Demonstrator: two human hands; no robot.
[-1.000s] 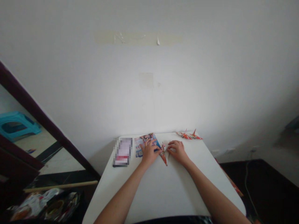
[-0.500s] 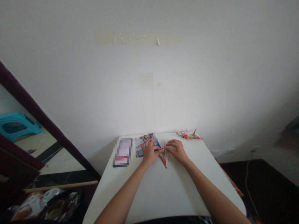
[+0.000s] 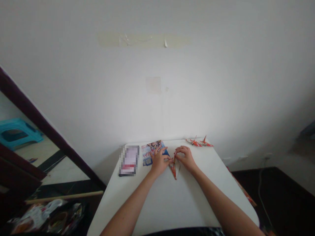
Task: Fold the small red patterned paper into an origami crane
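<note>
A small folded paper piece [image 3: 173,170], orange-red and white with a pointed end toward me, rests on the white table [image 3: 172,206]. My left hand [image 3: 158,159] pinches its left side with thumb and forefinger, the other fingers spread over a printed leaflet [image 3: 147,154]. On the other side, my right hand [image 3: 185,157] has thumb and fingertips closed on the upper tip of the paper. Folded paper cranes [image 3: 199,142] in the same colours stand at the table's back right.
A phone-like device with a blurred screen [image 3: 129,160] lies at the table's left. The wall [image 3: 221,82] rises right behind the table. Beyond the left edge are a dark-framed mirror [image 3: 49,121] and plastic bags [image 3: 41,213]. A cable [image 3: 261,193] hangs at the right.
The folded paper has shifted slightly toward me and to the right. My right fingers have closed in on its upper tip; my left hand has moved a little right.
</note>
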